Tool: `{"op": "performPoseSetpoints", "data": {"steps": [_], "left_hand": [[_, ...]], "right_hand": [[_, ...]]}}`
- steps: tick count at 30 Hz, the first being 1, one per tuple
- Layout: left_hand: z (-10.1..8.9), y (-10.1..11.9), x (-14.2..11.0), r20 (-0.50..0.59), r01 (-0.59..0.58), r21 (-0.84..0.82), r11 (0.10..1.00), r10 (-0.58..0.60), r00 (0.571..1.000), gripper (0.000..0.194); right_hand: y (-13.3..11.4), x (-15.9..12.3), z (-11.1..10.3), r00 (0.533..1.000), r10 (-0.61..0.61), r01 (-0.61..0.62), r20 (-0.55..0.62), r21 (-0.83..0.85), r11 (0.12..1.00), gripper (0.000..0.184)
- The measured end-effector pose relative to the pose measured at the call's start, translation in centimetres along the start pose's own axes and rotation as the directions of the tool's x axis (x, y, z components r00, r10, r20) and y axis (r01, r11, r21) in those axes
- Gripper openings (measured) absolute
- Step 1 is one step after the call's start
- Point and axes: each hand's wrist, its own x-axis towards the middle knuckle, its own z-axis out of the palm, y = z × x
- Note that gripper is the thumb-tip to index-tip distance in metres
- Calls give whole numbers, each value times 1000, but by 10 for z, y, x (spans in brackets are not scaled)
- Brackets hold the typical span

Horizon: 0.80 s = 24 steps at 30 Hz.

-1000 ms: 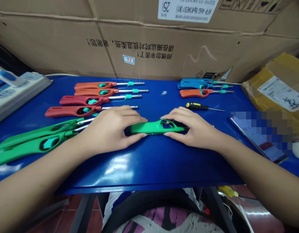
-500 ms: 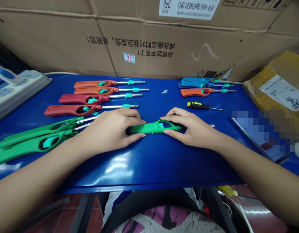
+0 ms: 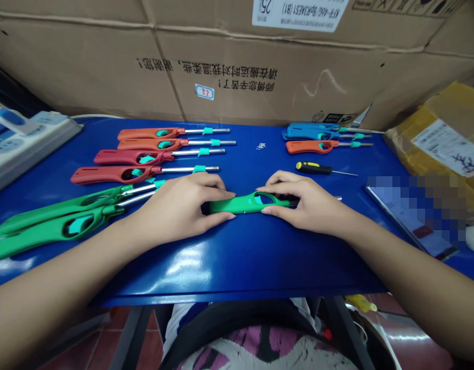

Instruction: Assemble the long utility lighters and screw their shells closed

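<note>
A green long-nosed gas lighter [image 3: 239, 204] lies crosswise at the middle of the blue table, gripped at both ends. My left hand [image 3: 196, 203] is closed round the back end of its handle. Thumb and fingers of my right hand [image 3: 298, 200] pinch it by the trigger opening; most of the metal nozzle is hidden beneath that hand, with only the tip showing. Beside my left forearm rest two more green lighters [image 3: 67, 226]. Beyond my left hand lie red lighters [image 3: 113, 174] and orange lighters [image 3: 148, 134], with turquoise pieces on their nozzles.
At the right are blue lighters [image 3: 311, 131], an orange lighter [image 3: 309, 147], a screwdriver [image 3: 316, 168] and a phone [image 3: 406, 221]. A cardboard box [image 3: 106, 61] walls off the back. A power strip [image 3: 29, 141] stands left, a yellow-taped parcel [image 3: 425, 113] right.
Both hands have shifted very slightly to the right with the green lighter between them. The other things lie where they were.
</note>
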Motion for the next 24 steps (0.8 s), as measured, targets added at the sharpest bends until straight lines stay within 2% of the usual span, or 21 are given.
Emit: {"op": "performPoseSetpoints", "data": {"steps": [12,24], "left_hand": [[-1,4,2,-39,-3,-41,999,2,999,29],[1,4,0,-20,18,-11,1000,-18,1000,29]], "right_hand": [[-6,-2,-2,1000,2,-1,19,-41,999,27],[-3,-1,0,1000,-9,9,-1,-28,1000,28]]}}
